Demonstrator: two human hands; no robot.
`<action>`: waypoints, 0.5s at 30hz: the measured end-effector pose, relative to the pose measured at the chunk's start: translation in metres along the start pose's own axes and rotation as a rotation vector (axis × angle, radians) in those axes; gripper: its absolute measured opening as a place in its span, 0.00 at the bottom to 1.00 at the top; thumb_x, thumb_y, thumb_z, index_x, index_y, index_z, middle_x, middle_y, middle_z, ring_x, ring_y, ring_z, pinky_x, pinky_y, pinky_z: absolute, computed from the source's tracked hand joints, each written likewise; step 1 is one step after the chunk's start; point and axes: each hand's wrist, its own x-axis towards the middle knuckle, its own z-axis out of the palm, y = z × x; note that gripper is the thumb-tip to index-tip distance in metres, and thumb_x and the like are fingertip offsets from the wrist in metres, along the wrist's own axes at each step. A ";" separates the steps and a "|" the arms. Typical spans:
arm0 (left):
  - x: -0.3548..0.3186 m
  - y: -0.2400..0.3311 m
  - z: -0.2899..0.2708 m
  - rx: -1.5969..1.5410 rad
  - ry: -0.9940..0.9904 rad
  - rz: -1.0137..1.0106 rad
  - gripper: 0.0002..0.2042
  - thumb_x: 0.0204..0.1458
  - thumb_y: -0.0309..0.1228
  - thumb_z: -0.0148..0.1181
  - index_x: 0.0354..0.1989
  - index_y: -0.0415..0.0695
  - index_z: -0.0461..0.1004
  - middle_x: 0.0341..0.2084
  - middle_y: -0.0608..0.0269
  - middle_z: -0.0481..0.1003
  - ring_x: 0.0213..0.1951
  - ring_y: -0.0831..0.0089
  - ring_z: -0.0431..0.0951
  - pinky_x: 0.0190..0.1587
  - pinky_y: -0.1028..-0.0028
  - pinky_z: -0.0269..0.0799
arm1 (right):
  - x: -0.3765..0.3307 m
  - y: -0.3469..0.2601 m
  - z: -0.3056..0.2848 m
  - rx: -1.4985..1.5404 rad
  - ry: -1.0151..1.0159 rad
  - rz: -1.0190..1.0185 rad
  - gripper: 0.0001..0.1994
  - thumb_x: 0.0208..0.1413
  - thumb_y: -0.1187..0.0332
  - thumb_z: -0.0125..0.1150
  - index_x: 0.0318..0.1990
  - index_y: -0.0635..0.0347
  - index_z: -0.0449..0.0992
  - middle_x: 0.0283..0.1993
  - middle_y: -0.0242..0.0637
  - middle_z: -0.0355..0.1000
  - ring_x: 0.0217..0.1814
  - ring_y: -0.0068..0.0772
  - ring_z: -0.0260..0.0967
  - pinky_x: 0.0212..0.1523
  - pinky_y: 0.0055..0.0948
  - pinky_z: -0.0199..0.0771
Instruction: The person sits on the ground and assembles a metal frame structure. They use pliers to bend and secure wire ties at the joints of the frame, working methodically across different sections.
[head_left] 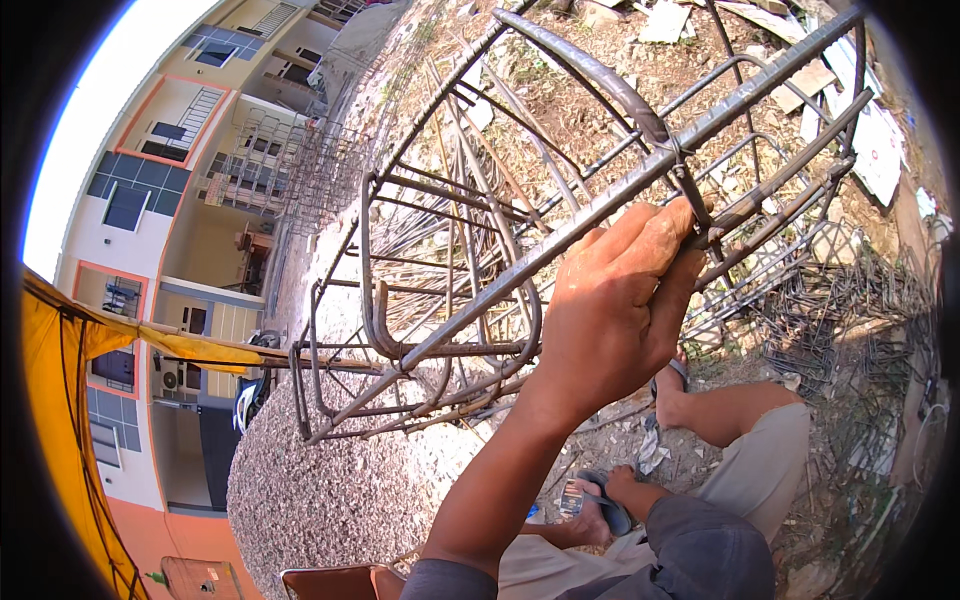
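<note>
A cage of steel reinforcing bars [560,215] stretches diagonally across the view, with bent rectangular stirrups [590,70] around its long ribbed bars. My left hand [625,280] reaches up to its right part. Its thumb and fingers close around the dark side of a stirrup [688,195], just below a ribbed long bar. The fingertips are partly hidden behind the steel. Lower down, my right hand [622,482] is near my sandalled foot, in front of a dark sleeve. Its fingers are too small and covered to make out.
A gravel heap [310,490] lies at the left. Loose rods [470,230] lie on the ground behind the cage. Bent steel pieces [830,320] are piled at the right. Row houses [150,210] and a yellow tarp [60,400] stand at the far left.
</note>
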 end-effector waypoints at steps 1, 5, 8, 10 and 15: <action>-0.003 0.000 0.000 -0.003 -0.016 -0.034 0.12 0.58 0.25 0.63 0.50 0.39 0.79 0.39 0.51 0.80 0.40 0.51 0.80 0.44 0.62 0.74 | -0.002 -0.002 -0.002 0.010 -0.009 -0.003 0.16 0.59 0.58 0.61 0.50 0.53 0.85 0.64 0.44 0.71 0.65 0.51 0.68 0.53 0.52 0.74; -0.006 0.002 -0.004 0.028 -0.019 -0.076 0.13 0.57 0.26 0.63 0.50 0.40 0.79 0.40 0.52 0.80 0.39 0.51 0.79 0.43 0.62 0.73 | -0.003 0.001 -0.010 0.032 -0.029 -0.002 0.17 0.58 0.58 0.62 0.49 0.54 0.85 0.63 0.45 0.72 0.64 0.51 0.69 0.53 0.51 0.75; -0.005 0.002 -0.002 -0.005 0.000 -0.028 0.14 0.57 0.25 0.63 0.51 0.40 0.78 0.40 0.52 0.79 0.39 0.52 0.79 0.42 0.62 0.72 | -0.001 0.005 -0.013 0.053 -0.025 0.005 0.17 0.58 0.57 0.63 0.49 0.54 0.85 0.63 0.45 0.72 0.63 0.52 0.70 0.52 0.50 0.76; 0.001 0.005 0.013 0.056 -0.020 -0.041 0.13 0.56 0.24 0.63 0.51 0.40 0.78 0.40 0.52 0.79 0.38 0.53 0.79 0.41 0.63 0.72 | -0.006 0.006 -0.015 0.073 -0.026 -0.040 0.17 0.57 0.57 0.63 0.49 0.54 0.85 0.62 0.46 0.73 0.62 0.52 0.71 0.52 0.49 0.76; 0.004 -0.004 0.003 0.022 0.016 0.056 0.15 0.57 0.27 0.63 0.52 0.40 0.76 0.37 0.53 0.76 0.36 0.51 0.77 0.39 0.59 0.71 | 0.001 0.007 -0.015 0.152 -0.027 0.014 0.17 0.56 0.57 0.64 0.49 0.55 0.85 0.61 0.47 0.74 0.61 0.52 0.72 0.52 0.48 0.77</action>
